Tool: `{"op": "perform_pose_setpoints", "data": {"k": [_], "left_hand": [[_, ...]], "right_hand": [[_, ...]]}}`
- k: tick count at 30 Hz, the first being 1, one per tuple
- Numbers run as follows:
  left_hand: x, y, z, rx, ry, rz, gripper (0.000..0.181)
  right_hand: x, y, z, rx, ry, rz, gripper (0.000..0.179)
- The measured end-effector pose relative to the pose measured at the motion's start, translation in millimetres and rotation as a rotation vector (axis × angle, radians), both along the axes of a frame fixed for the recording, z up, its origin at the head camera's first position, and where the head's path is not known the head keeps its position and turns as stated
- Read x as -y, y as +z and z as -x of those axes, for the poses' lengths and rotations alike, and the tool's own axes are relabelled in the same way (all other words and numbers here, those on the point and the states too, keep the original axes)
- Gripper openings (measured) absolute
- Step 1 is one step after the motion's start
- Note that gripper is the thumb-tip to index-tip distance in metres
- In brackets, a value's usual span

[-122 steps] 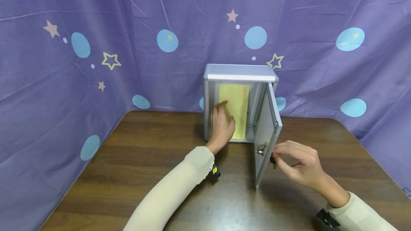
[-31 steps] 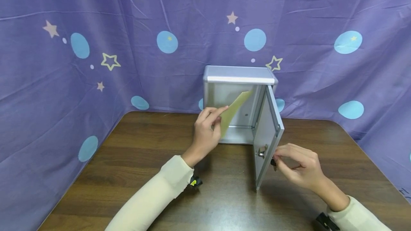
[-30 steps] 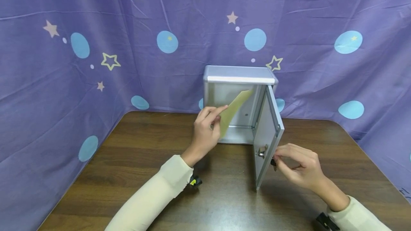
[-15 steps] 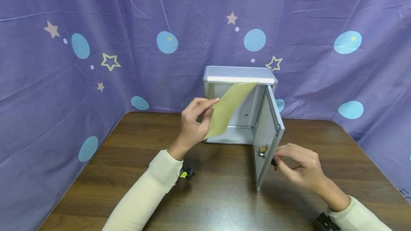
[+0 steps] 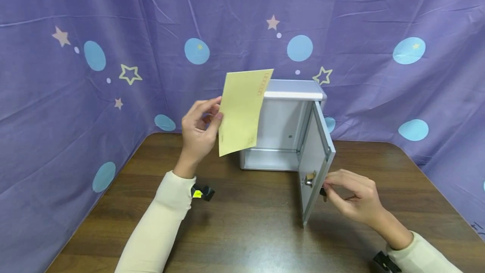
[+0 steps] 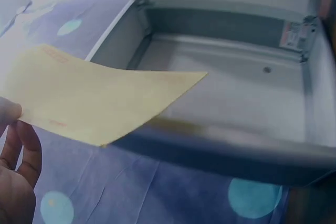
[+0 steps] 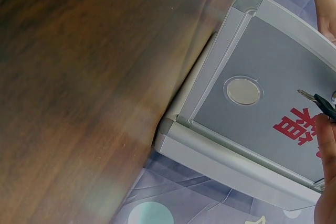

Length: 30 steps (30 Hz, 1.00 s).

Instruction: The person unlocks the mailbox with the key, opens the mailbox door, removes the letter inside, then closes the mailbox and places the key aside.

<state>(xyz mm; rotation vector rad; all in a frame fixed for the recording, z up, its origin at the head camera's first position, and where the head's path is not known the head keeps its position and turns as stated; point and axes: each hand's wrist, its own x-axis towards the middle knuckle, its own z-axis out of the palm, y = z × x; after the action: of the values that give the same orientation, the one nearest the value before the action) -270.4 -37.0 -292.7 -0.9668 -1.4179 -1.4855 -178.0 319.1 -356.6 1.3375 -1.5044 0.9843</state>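
Note:
My left hand (image 5: 198, 129) pinches the left edge of a yellow envelope (image 5: 242, 113) between thumb and fingers. The envelope stands tilted in the air, in front of the left part of a grey metal letter box (image 5: 295, 84). The left wrist view shows the envelope (image 6: 100, 95) outside the box's open front. At the outer face of the swung-out door (image 5: 315, 155), my right hand (image 5: 354, 193) pinches a key at the lock (image 5: 309, 180). A second, black-headed key (image 7: 323, 104) hangs there in the right wrist view; the pinched one is mostly hidden.
The box stands at the back of a brown wooden table (image 5: 242, 231). Its door juts toward me on the right side. Red characters (image 7: 297, 126) and a round window (image 7: 243, 91) mark the door's outside. A purple curtain (image 5: 235, 20) hangs behind and at the left.
My left hand has taken the envelope from inside the box and carried it left and up, turning its printed face toward me. The right hand stays at the door.

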Motion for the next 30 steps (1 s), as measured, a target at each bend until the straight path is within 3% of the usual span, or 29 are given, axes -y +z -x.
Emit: {"op": "perform_pose_setpoints", "data": {"k": [10,16,19,23,30], "left_hand": [[44.6,0.4,15.8,0.121,-0.017,-0.211,0.039],[68.4,-8.3,29.7,0.224,-0.158,-0.369,0.046],[79.2,-14.9,35.8,0.299,-0.270,-0.439,0.049],[93.3,-24.3,41.3,0.420,-0.349,-0.435,0.050],[112.0,-42.8,47.5,0.660,-0.305,-0.311,0.051]], "right_hand": [[0.2,0.4,-1.3,0.007,-0.014,0.001,0.007],[-0.9,-1.1,-0.9,0.009,-0.026,-0.003,0.007],[-1.8,-2.6,0.8,0.008,-0.021,-0.003,0.007],[-3.3,-5.0,3.1,0.009,-0.013,-0.003,0.006],[-3.7,-5.5,3.8,0.004,-0.017,0.003,0.007]]}}
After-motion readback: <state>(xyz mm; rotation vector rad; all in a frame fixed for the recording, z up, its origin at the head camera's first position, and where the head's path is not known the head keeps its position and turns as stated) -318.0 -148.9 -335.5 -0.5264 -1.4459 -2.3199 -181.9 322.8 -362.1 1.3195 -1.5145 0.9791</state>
